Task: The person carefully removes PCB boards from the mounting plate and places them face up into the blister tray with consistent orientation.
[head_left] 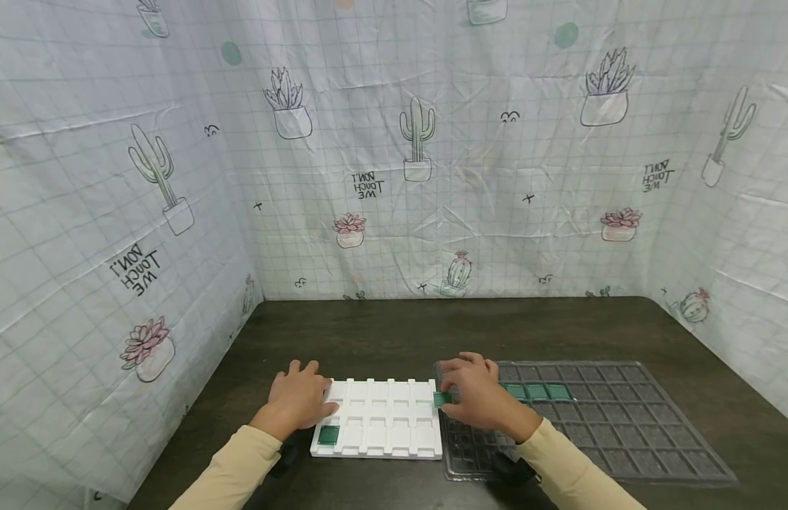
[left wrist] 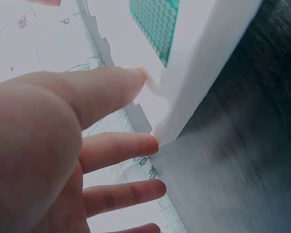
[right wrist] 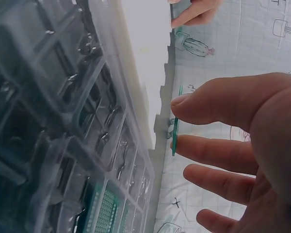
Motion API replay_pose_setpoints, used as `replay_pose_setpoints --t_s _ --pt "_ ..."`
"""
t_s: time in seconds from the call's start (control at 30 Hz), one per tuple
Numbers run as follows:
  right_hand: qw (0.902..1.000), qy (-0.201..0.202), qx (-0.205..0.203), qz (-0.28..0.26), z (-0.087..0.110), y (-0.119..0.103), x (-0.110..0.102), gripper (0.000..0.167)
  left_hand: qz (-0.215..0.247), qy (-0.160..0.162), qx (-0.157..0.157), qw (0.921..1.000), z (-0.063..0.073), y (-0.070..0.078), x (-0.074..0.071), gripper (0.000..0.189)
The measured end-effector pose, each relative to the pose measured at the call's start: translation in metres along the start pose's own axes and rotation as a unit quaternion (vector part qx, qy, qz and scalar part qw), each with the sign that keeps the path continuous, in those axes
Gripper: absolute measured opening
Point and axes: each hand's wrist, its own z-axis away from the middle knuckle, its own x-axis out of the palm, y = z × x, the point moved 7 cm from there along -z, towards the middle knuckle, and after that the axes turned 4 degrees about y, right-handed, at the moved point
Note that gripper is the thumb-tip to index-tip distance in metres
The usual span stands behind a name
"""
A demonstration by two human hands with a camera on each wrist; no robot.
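Note:
A white tray (head_left: 384,440) with rows of shallow pockets lies in front of me in the head view. One green square circuit board (head_left: 328,435) sits in its near left pocket. My left hand (head_left: 296,397) is at the tray's left end, with thumb and index finger touching its edge and the other fingers extended. My right hand (head_left: 480,397) pinches another thin green circuit board (right wrist: 176,131) between thumb and index finger. In the head view that board is by the white tray's far right corner, above the clear plastic tray (head_left: 623,443).
The clear tray has many square compartments and lies right of the white tray, close against it. Several green boards (head_left: 536,392) sit in one of its rows. Both trays lie on a dark table (head_left: 368,333). A printed cloth (head_left: 394,262) hangs around the back and sides.

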Motion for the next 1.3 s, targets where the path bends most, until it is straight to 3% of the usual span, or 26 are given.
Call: replay_pose_setpoints --t_s 0.7,1.3 --pt "0.9994 -0.015 0.031 0.007 0.012 0.019 -0.001 0.010 0.009 0.003 0.002 1.0000 -0.001 0.000 0.001 0.047" --pt "0.9991 -0.018 0.031 0.023 0.018 0.035 -0.003 0.010 0.009 0.012 0.005 0.9999 -0.001 0.001 0.000 0.045"
